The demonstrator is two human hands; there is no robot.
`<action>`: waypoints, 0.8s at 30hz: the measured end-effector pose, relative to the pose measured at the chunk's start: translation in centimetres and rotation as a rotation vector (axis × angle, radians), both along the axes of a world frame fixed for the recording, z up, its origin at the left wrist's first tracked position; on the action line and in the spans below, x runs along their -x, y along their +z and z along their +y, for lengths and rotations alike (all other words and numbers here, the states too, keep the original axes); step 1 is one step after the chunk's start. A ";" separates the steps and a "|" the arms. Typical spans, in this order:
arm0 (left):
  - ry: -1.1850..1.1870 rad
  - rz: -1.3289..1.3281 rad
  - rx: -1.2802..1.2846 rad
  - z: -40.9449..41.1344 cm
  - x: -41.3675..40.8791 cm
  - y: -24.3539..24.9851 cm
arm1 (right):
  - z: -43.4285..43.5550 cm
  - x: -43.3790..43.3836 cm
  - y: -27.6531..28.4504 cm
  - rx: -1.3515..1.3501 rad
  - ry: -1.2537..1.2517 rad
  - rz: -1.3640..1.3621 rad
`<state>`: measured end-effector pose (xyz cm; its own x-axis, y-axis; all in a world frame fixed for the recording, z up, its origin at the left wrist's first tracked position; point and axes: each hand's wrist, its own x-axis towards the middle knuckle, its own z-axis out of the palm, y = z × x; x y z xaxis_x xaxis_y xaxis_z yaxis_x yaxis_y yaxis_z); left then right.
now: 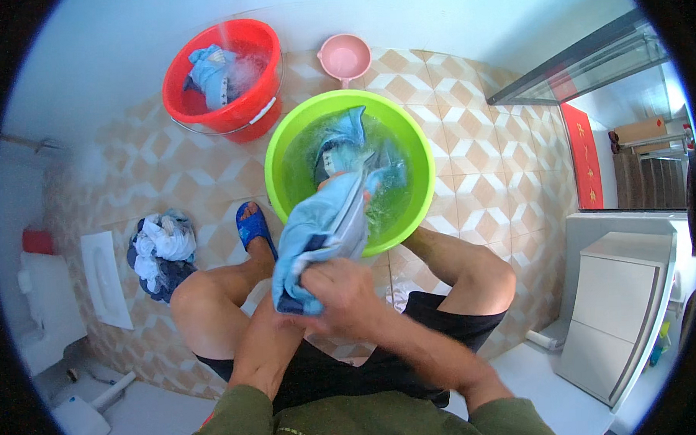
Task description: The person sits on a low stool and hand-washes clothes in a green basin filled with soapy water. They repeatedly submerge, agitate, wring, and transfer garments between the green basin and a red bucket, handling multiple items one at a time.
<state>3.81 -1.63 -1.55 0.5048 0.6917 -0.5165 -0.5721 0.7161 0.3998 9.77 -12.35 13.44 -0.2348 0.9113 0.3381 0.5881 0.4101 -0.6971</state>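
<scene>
A light-blue wet garment (319,218) with dark-blue trim stretches from near my lap over the near rim of a round lime-green basin (428,163). My right hand (345,292) is closed on its near end. My left forearm goes into or under the garment; of my left hand (330,180) only bits of skin show at the cloth's far end, over the water, and its grip is hidden. More blue cloth (345,131), with a white patterned band, lies in the stirred water of the basin.
Beyond stand a red bucket (177,100) holding water and blue cloth, with water falling into it, and a pink dipper (345,56). A pile of white and dark clothes (165,244) lies on the tiles at left, beside a white floor fixture (106,280). A white cabinet (610,317) stands right.
</scene>
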 end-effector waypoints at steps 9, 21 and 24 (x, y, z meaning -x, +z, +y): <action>0.143 0.744 -0.174 0.3 1.6 0.0 | 13.7 -15.2 -15.7 0.695 -0.860 -0.223; -0.128 0.324 0.393 6.0 0.5 -8.3 | 13.9 -16.8 -14.5 0.890 -0.766 0.438; -0.166 0.303 0.384 4.9 0.9 0.1 | 10.1 -15.4 -8.0 0.654 -0.791 0.792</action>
